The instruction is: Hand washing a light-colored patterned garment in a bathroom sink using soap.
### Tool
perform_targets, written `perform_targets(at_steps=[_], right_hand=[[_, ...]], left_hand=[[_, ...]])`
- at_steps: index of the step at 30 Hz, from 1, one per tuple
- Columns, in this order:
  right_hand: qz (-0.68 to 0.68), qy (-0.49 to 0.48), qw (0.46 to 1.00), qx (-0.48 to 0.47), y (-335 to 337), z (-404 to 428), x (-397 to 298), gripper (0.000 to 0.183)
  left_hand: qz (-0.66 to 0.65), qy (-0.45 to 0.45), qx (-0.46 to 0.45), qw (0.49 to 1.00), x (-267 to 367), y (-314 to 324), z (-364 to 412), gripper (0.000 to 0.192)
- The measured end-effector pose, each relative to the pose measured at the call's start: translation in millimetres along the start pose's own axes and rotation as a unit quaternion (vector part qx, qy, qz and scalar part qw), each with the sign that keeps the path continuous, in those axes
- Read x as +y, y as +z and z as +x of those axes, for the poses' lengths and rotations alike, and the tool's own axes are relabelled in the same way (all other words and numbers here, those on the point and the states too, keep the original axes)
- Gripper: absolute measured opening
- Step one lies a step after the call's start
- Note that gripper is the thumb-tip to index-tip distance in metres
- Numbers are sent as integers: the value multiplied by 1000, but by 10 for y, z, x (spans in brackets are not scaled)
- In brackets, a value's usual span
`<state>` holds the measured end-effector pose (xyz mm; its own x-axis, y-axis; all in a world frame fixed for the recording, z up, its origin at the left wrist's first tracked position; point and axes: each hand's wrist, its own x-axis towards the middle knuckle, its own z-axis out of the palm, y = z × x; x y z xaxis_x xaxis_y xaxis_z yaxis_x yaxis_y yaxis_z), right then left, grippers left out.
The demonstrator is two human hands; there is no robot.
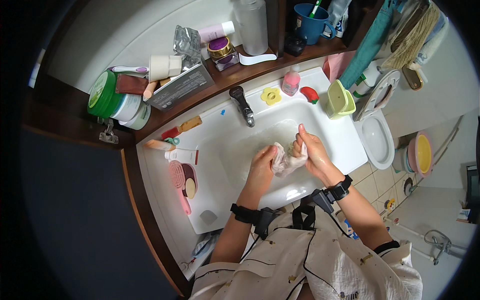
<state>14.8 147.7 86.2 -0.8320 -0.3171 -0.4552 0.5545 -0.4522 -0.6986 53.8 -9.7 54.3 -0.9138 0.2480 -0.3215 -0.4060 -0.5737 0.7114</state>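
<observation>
A wet, pale pinkish cloth is stretched between my two hands above the white washbasin. My left hand grips its left end with fingers and thumb. The other end is in my right hand, whose fingers are curled and whose thumb points up. Cloudy water stands in the basin below. The dark faucet is at the basin's back, beyond my hands.
On the left ledge lie a pink hairbrush and a white tube. A pink soap bottle and light green container stand along the back and right. A wooden shelf overhangs the rear; a toilet is at right.
</observation>
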Motion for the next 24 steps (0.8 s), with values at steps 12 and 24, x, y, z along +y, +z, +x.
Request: perform_targets(at_steps=[12, 24], right_hand=[[-311, -47, 945, -89, 0, -85, 45, 14], [-368, -31, 926, -74, -92, -28, -43, 12]], left_hand=[[-70, 50, 1, 996, 34, -118, -5, 17], [69, 129, 114, 983, 194, -37, -11, 14]])
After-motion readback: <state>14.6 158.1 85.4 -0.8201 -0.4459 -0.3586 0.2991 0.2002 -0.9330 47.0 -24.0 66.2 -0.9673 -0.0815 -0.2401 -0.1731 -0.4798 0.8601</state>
